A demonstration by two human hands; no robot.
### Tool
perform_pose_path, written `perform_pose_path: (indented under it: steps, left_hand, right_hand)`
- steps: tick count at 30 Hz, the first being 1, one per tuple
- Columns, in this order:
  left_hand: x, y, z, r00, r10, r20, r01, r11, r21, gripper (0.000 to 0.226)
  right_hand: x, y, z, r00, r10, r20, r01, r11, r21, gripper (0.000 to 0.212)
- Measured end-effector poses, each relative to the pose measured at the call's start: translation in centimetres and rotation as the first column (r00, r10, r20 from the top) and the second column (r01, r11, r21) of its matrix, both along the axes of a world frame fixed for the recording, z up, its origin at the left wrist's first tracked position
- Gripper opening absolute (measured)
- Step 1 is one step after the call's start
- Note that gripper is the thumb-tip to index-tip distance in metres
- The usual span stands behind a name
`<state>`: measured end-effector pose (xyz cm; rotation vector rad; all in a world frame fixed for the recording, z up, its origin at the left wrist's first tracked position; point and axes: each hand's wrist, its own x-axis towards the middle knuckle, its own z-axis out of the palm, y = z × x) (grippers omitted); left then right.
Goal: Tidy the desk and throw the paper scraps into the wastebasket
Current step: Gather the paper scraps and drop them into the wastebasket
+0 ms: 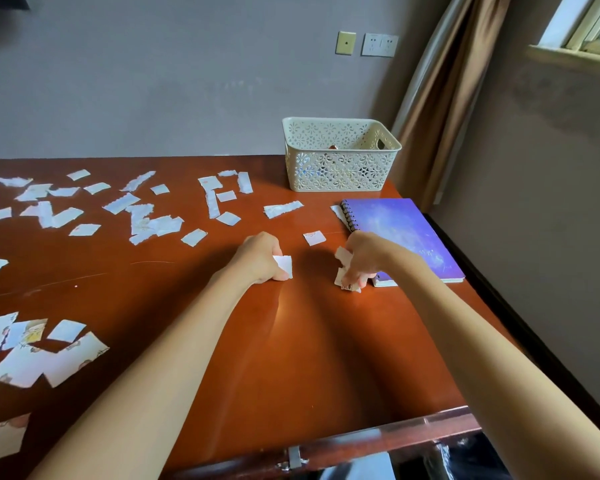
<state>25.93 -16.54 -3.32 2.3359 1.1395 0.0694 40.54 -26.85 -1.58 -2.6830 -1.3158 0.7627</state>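
Head view: gathering barely begun, most of the paper not yet binned.
My left hand (262, 256) curls round one white scrap (284, 266); my right hand (362, 261) pinches a small bunch of scraps (343, 263) beside the purple notebook (406, 233). Loose scraps (136, 209) litter the desk (291, 341) far left and near left. The lattice basket (340, 178), far right, shows one small reddish item; the rest of its floor is hidden.

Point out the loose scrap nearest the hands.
The small square scrap, alone between the left hand and right hand, beside the notebook; others lie farther.
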Motion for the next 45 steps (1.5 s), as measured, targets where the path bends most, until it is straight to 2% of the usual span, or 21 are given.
perform_pose_path:
  steps: [3, 7, 10, 12, 15, 18, 21, 24, 27, 29, 33, 37, 41, 44, 45]
  left_hand:
    - [0.1, -0.5, -0.1, 0.996, 0.025, 0.082, -0.025, 1.000, 0.000, 0.023]
    - [0.5, -1.4, 0.3, 0.986, 0.035, 0.164, -0.029, 0.999, -0.038, 0.026]
    - [1.1, -2.3, 1.1, 0.970, 0.066, 0.235, -0.047, 0.995, -0.083, 0.028]
    - [1.9, -3.1, 1.9, 0.951, 0.062, 0.304, -0.031, 0.994, -0.106, 0.026]
    - [4.0, -4.9, 3.2, 0.896, 0.030, 0.444, 0.042, 0.987, -0.153, 0.013]
    - [7.3, -7.9, 4.3, 0.830, -0.009, 0.557, 0.143, 0.970, -0.197, 0.020]
    - [11.0, -13.0, 5.1, 0.777, -0.070, 0.626, 0.288, 0.923, -0.255, 0.022]
    - [14.4, -19.6, 5.0, 0.743, -0.168, 0.648, 0.441, 0.850, -0.287, 0.028]
    - [17.4, -26.2, 3.1, 0.739, -0.275, 0.615, 0.564, 0.753, -0.340, 0.027]
    - [19.0, -30.1, 1.0, 0.747, -0.334, 0.575, 0.605, 0.700, -0.380, 0.028]
    - [21.3, -35.5, -4.8, 0.804, -0.391, 0.449, 0.587, 0.647, -0.487, 0.022]
    - [23.3, -38.6, -12.0, 0.898, -0.367, 0.243, 0.436, 0.673, -0.598, 0.027]
    - [24.4, -40.0, -19.0, 0.939, -0.342, 0.027, 0.283, 0.727, -0.626, 0.035]
    - [24.7, -40.1, -23.0, 0.950, -0.296, -0.102, 0.166, 0.751, -0.639, 0.024]
    - [25.0, -40.0, -24.3, 0.953, -0.272, -0.135, 0.122, 0.751, -0.649, 0.020]
  right_hand:
    - [0.0, -0.3, -0.3, 0.999, -0.030, -0.019, 0.030, 0.999, 0.017, 0.037]
    - [-0.2, -1.4, -0.4, 0.994, -0.021, -0.105, 0.029, 0.997, 0.077, 0.028]
    - [-0.1, -2.5, -0.1, 0.980, -0.063, -0.187, 0.105, 0.970, 0.222, 0.015]
    - [0.3, -3.7, 0.7, 0.968, -0.121, -0.219, 0.193, 0.919, 0.343, 0.013]
    - [1.4, -7.0, 2.3, 0.920, -0.204, -0.333, 0.359, 0.779, 0.514, 0.024]
    - [2.4, -12.0, 3.8, 0.847, -0.260, -0.464, 0.522, 0.574, 0.631, 0.015]
    - [4.2, -17.7, 4.2, 0.741, -0.342, -0.578, 0.671, 0.343, 0.657, 0.021]
    - [6.2, -24.1, 3.1, 0.626, -0.431, -0.650, 0.766, 0.180, 0.617, 0.018]
    - [7.6, -30.3, 0.2, 0.494, -0.524, -0.694, 0.833, 0.059, 0.550, 0.011]
    - [8.2, -33.9, -2.3, 0.409, -0.577, -0.707, 0.864, -0.004, 0.503, 0.014]
    - [9.4, -39.2, -8.4, 0.212, -0.660, -0.721, 0.918, -0.119, 0.379, 0.014]
    - [10.2, -42.5, -16.4, 0.003, -0.690, -0.724, 0.962, -0.194, 0.190, 0.008]
    - [10.6, -43.7, -24.2, -0.184, -0.688, -0.702, 0.975, -0.219, -0.041, 0.009]
    - [10.7, -43.5, -29.2, -0.259, -0.681, -0.685, 0.965, -0.212, -0.154, 0.021]
    - [10.9, -43.4, -30.7, -0.280, -0.684, -0.674, 0.960, -0.220, -0.176, 0.018]
